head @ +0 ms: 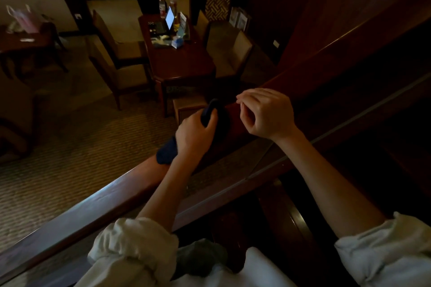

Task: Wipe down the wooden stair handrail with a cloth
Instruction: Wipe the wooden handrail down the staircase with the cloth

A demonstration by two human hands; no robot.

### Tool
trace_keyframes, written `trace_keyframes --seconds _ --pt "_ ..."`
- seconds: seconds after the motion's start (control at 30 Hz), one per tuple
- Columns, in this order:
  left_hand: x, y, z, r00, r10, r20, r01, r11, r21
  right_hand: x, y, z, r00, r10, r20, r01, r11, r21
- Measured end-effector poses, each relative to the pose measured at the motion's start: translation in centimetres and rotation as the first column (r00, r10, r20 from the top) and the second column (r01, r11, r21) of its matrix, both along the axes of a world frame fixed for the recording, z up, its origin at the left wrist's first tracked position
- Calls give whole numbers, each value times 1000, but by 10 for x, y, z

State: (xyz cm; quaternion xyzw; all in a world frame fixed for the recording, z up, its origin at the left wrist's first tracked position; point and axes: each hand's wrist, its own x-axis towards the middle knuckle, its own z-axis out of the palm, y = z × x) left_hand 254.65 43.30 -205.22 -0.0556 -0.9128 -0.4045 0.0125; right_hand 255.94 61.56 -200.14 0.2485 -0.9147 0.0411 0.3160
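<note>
A dark blue cloth (167, 153) lies draped over the polished reddish-brown wooden stair handrail (105, 196), which runs diagonally from lower left to upper right. The left hand (193, 135) grips the cloth on top of the rail, fingers curled round a bunched fold, with a loose end trailing behind the wrist. The right hand (265, 114) is just beside it over the rail, fingers loosely curled and holding nothing visible. Below stands a dark wooden tabletop (184, 63) between beige upholstered chairs (116, 53).
</note>
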Motion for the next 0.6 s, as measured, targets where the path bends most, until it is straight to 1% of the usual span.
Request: trace_keyframes --seconds 0.07,0.17,0.23,0.27,0.4,0.47,0.53,0.6 --pt "4 -28 -16 993 82 88 -80 997 -23 -1 -1 0 1000 -4 -2 4 1000 3" --pt "6 -58 -30 954 200 222 -179 977 -112 -1 -1 -2 1000 -5 -9 5 1000 5" --pt "-1 -55 -31 947 212 243 -179 972 -150 -2 0 -2 1000 -5 -13 5 1000 1" --pt "-6 -48 -29 953 192 234 -161 976 -148 -2 0 -1 1000 -7 -14 7 1000 -1" --pt "-15 -7 -9 988 58 141 -47 996 -79 -1 -1 -2 999 -13 -33 13 1000 -2" --pt "-8 1 -4 996 38 82 -34 998 -44 -1 0 -3 999 -15 -28 14 1000 -10" --pt "9 -4 -12 998 42 -49 -42 999 -9 -1 1 -3 999 -26 -26 26 1000 -10" --pt "31 -12 -29 987 50 -150 -54 998 -21 -1 1 -1 999 -38 -16 38 999 -11"
